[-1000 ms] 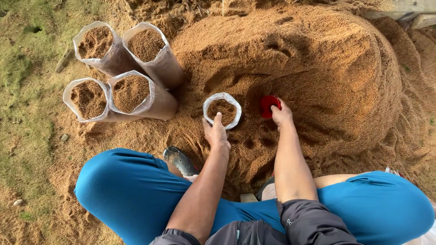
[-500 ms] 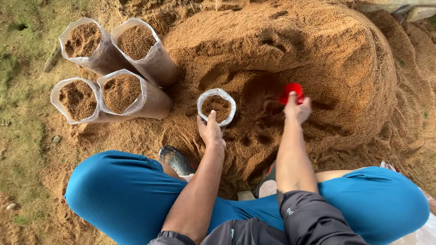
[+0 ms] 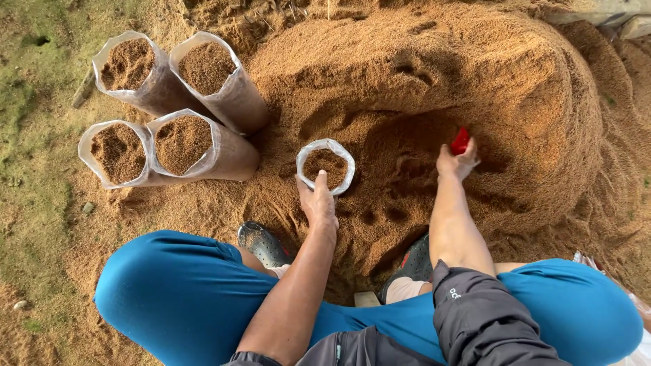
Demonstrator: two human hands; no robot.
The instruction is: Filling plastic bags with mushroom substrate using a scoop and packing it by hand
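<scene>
My left hand (image 3: 317,202) grips the near rim of a clear plastic bag (image 3: 325,165) that stands upright, partly filled with brown sawdust. To the right, my right hand (image 3: 457,161) holds a small red scoop (image 3: 460,140) pushed into a hollow in the big sawdust pile (image 3: 434,74). Most of the scoop is hidden by my fingers and the sawdust.
Several full sawdust bags (image 3: 203,68) stand together at the upper left, on the edge of mossy ground (image 3: 34,169). My knees in blue trousers (image 3: 176,285) and dark clogs (image 3: 263,244) fill the bottom of the view. A pale concrete edge (image 3: 610,13) runs at the top right.
My right hand has carried the red scoop from beside the bag out to the right and dug it into the pile. My left hand has stayed on the bag's rim.
</scene>
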